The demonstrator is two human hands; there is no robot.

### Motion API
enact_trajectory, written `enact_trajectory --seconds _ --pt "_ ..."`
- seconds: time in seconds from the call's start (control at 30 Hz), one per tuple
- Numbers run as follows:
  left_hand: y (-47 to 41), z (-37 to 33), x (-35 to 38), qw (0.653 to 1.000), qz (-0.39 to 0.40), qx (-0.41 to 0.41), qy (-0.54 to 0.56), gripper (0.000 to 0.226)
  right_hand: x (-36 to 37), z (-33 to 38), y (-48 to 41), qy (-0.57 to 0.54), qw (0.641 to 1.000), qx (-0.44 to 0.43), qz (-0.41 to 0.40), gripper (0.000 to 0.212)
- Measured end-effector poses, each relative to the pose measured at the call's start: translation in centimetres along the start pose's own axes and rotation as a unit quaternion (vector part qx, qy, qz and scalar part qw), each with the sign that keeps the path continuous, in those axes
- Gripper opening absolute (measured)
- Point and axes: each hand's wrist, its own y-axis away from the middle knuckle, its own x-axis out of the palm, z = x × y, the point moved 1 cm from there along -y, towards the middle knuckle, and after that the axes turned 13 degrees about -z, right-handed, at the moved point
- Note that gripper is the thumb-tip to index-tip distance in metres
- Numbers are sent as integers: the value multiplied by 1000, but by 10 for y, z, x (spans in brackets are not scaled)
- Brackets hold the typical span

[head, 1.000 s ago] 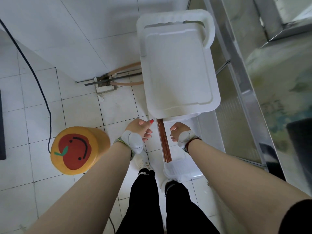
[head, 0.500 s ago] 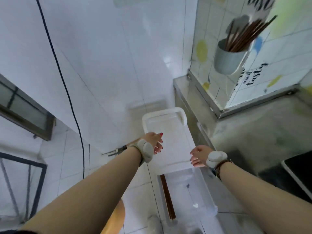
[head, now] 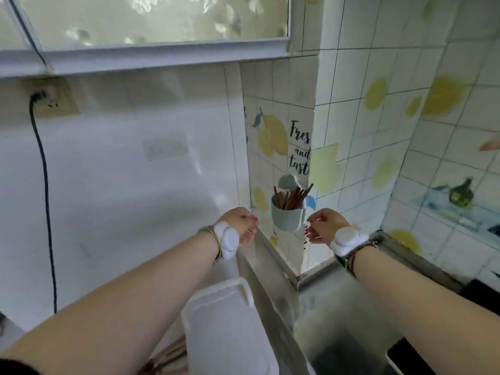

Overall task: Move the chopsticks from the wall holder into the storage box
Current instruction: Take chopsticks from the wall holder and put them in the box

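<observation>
A pale grey-blue wall holder (head: 287, 217) hangs on the tiled wall in the corner, with several brown chopsticks (head: 291, 197) standing in it. My left hand (head: 242, 224) hovers just left of the holder, fingers loosely curled, holding nothing. My right hand (head: 324, 225) hovers just right of it, fingers apart and empty. Both hands are apart from the holder. The white lid (head: 227, 328) of the storage box shows at the bottom; the box itself is out of view.
A steel counter (head: 332, 315) runs below the holder, with a black appliance (head: 481, 293) at its right edge. A wall socket (head: 51, 100) with a dark cable (head: 46, 190) sits on the left wall under a window (head: 151, 20).
My view has swung up from the floor box to the wall. Both hands have risen from beside the chopsticks in the box to either side of the holder.
</observation>
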Motion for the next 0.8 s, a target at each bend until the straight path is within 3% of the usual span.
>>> enact_trajectory --seconds 0.13,0.2,0.3,0.37,0.57,0.8 --pt "-31 -26 0 999 2 38 -26 19 -12 27 -19 46 994 -80 -65 19" --pt "-47 -38 0 995 6 77 -60 3 -13 41 -25 99 987 -105 -66 15" --pt "-67 -49 4 972 24 167 -161 35 -3 52 -33 119 989 -75 -52 24" --pt "-73 -50 10 957 30 227 -178 42 5 54 -34 139 986 -76 -54 20" --pt "-86 -44 30 927 47 331 -171 17 27 42 -34 168 973 -118 -109 14" --pt "-107 -34 38 929 59 332 -155 20 45 42 -36 204 965 -114 -119 23"
